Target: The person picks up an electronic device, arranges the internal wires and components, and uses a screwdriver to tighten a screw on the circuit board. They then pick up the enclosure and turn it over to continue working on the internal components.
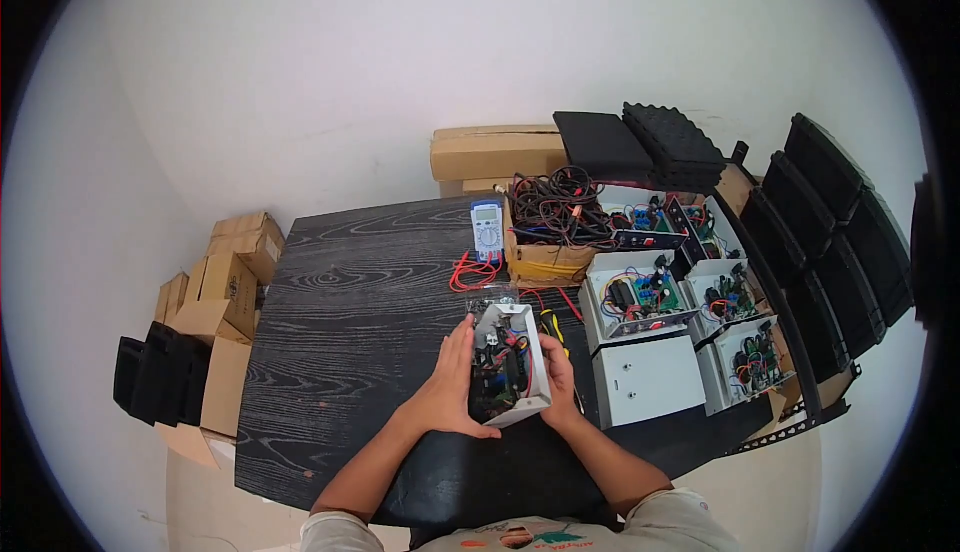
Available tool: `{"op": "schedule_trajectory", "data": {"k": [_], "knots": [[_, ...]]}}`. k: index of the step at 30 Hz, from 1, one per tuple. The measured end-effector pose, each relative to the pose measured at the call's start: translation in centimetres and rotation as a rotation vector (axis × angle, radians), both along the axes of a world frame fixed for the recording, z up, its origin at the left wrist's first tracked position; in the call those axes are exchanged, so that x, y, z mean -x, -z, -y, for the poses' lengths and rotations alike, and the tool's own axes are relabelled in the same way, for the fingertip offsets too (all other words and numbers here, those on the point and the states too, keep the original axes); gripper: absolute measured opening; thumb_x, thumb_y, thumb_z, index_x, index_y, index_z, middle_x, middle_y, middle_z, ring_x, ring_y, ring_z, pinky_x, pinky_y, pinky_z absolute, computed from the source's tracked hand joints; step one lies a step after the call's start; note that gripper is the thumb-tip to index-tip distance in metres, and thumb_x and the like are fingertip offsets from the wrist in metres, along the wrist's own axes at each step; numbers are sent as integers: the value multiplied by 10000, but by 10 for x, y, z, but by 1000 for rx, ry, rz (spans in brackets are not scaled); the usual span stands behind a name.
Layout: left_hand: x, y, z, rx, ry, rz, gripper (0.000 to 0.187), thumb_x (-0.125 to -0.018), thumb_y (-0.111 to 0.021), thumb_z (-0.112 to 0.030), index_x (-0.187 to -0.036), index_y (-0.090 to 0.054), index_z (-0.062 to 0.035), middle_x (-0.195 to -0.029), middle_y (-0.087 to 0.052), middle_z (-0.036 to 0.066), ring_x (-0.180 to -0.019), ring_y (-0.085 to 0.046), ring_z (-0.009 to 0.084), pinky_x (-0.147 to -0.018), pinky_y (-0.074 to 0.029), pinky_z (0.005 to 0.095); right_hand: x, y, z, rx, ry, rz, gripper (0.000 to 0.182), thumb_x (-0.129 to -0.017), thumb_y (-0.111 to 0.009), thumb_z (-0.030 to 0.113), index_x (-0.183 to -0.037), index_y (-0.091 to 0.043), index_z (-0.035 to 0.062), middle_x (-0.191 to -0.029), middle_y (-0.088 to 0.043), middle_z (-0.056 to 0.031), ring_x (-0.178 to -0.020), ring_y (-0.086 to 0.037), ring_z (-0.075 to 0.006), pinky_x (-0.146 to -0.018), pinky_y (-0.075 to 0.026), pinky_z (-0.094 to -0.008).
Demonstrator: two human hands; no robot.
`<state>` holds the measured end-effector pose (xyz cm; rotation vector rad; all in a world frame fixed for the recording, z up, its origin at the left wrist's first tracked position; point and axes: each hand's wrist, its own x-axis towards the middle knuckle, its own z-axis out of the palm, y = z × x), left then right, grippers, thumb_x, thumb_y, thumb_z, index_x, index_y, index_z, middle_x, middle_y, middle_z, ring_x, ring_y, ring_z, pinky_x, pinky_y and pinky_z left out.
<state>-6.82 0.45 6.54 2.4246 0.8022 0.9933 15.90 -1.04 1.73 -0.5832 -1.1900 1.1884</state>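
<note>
Between my two hands is an open white metal electronics enclosure, tilted on its side above the table. Its open face shows a circuit board, dark components and coloured wires. My left hand presses along its left side, fingers stretched up and thumb under the lower edge. Around the right wall curls my right hand, its fingertips partly hidden. A yellow-and-black screwdriver lies just beyond my right hand. Behind the enclosure sits a small clear tray with contents too small to tell.
A blue multimeter with red leads rests on the dark table. Right of it, a cardboard box holds tangled cables. Several open enclosures and a closed white one fill the right side. Cartons stand left; black bins right.
</note>
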Motion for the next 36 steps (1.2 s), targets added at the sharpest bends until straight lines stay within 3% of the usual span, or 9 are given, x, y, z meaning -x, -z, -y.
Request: {"op": "schedule_trajectory", "data": {"k": [5,8,9,12,13,17,26,36], "knots": [[2,7,6,160,-61,77,1602,-524,-980,-543,-1651,-19,68,-1622,-235,377,-1511,-286,543,-1259,-239,574,1,0,1,-172,79,99,381,-1055,-525,39,-1427,-506,-43,-1408,-577,-115,-1252,-624,-192,-1044,-511,-339],[10,-17,5,141,-93,32,1533,-512,-972,-511,-1642,-113,67,-1574,-338,350,-1472,-353,516,-1241,-271,560,-21,15,-15,-40,97,216,314,-1051,-548,43,-1351,-589,-39,-1399,-576,-126,-1240,-626,-189,-1016,-520,-328],[13,-28,5,123,-96,-19,1510,-508,-970,-507,-1636,-147,67,-1563,-361,340,-1458,-369,509,-1230,-281,563,-25,8,-22,-84,191,317,308,-1004,-614,48,-1305,-630,-18,-1408,-580,-171,-1289,-607,-255,-1052,-498,-377],[14,-48,8,18,-105,-179,1425,-464,-961,-492,-1607,-280,20,-1531,-431,274,-1402,-428,470,-1193,-315,544,-34,-12,-28,-187,568,1031,401,-927,-684,73,-1317,-624,2,-1449,-559,-217,-1365,-540,-352,-1115,-444,-446],[14,-55,9,8,-101,-247,1394,-470,-952,-493,-1598,-308,11,-1526,-436,266,-1398,-431,465,-1192,-309,546,-35,-10,-28,-114,544,1107,529,-858,-722,122,-1362,-601,20,-1549,-469,-251,-1435,-428,-432,-1153,-377,-540],[13,-50,10,18,-100,-378,1325,-472,-931,-501,-1579,-374,-31,-1494,-458,244,-1382,-440,445,-1180,-297,552,-30,6,-25,-44,580,1480,673,-870,-714,197,-1489,-511,31,-1662,-285,-280,-1497,-347,-439,-1143,-334,-644],[14,-29,3,72,-46,-433,1329,-464,-936,-519,-1585,-380,-70,-1462,-470,243,-1351,-455,441,-1168,-306,542,-23,16,-22,27,489,1568,751,-896,-706,249,-1554,-438,5,-1679,-257,-285,-1520,-340,-412,-1163,-301,-677],[14,-25,3,92,-72,-506,1372,-462,-940,-523,-1622,-336,-109,-1518,-425,261,-1421,-410,480,-1248,-188,693,-23,13,-22,-4,497,1583,732,-890,-716,239,-1532,-457,1,-1674,-263,-276,-1526,-327,-413,-1171,-293,-706]]}}
